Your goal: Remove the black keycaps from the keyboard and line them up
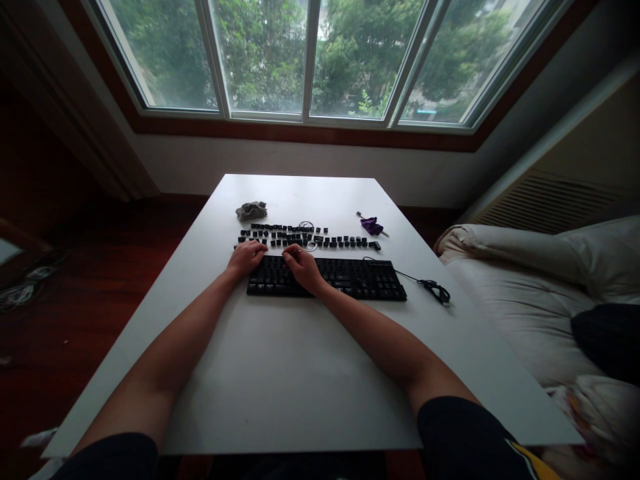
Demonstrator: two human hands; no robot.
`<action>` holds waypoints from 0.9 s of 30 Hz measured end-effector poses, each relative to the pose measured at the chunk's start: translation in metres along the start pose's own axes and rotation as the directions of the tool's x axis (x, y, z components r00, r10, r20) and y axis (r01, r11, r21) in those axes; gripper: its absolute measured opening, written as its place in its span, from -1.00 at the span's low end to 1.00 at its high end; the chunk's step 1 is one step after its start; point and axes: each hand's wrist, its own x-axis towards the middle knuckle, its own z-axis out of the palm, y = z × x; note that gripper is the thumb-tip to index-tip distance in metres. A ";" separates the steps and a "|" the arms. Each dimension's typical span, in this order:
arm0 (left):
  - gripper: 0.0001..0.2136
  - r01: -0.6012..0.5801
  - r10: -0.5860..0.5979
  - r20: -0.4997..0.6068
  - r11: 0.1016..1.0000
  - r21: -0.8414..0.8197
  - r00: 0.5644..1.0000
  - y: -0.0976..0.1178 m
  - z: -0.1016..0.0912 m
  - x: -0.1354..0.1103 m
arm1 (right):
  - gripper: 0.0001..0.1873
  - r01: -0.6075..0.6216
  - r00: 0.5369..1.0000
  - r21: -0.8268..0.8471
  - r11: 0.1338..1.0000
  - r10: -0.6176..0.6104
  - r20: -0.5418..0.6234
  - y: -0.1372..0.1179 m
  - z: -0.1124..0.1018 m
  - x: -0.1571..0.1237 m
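Observation:
A black keyboard (pixel 350 278) lies across the middle of a white table (pixel 300 373). My left hand (pixel 246 257) rests at the keyboard's far left corner with its fingers curled down. My right hand (pixel 302 263) lies on the left part of the keyboard, fingers bent and pressed together near the top row; what they hold, if anything, is too small to make out. Just beyond both hands, rows of loose black keycaps (pixel 305 237) are spread on the table. A thin wire key puller (pixel 306 227) seems to lie among them.
A crumpled grey cloth (pixel 251 211) sits at the table's far left. A purple tool (pixel 371 226) lies at the far right. The keyboard's cable (pixel 431 287) trails right. A bed with white bedding (pixel 540 287) stands to the right; windows are behind.

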 end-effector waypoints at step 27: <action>-0.77 0.000 0.000 -0.003 1.000 -0.001 1.000 -0.002 0.002 -0.001 | -0.78 0.032 0.999 -0.064 0.997 -0.030 0.039 0.001 0.000 -0.001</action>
